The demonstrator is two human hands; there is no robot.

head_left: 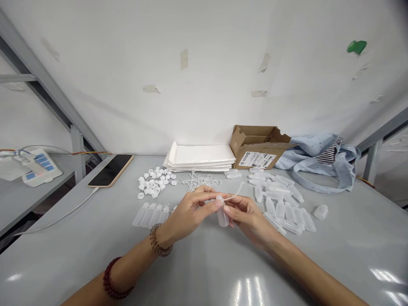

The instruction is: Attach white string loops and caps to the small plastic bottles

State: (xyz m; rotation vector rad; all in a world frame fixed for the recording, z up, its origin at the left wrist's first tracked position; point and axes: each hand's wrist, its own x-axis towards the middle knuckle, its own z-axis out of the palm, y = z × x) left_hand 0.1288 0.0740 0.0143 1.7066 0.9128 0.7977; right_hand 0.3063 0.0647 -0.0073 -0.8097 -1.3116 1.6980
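Note:
Both hands meet over the middle of the table around a small translucent plastic bottle (223, 219). My left hand (190, 209) pinches its top between thumb and fingers. My right hand (244, 213) grips its side, thumb against the neck. A thin white plastic strap (235, 195) sticks out from the neck, up and to the right. Beyond my hands lies a tangle of white straps (199, 180), with a heap of small white caps (156, 180) to its left. Finished-looking bottles (152, 216) stand in a row left of my left hand. Several loose bottles (280, 204) lie right of my right hand.
Along the wall are a stack of white padded envelopes (200, 156), an open cardboard box (258, 148) and a light blue cloth bag (321, 159). A phone (111, 170) with a white cable (63, 223) lies at the left. One short piece (321, 211) sits apart at the right.

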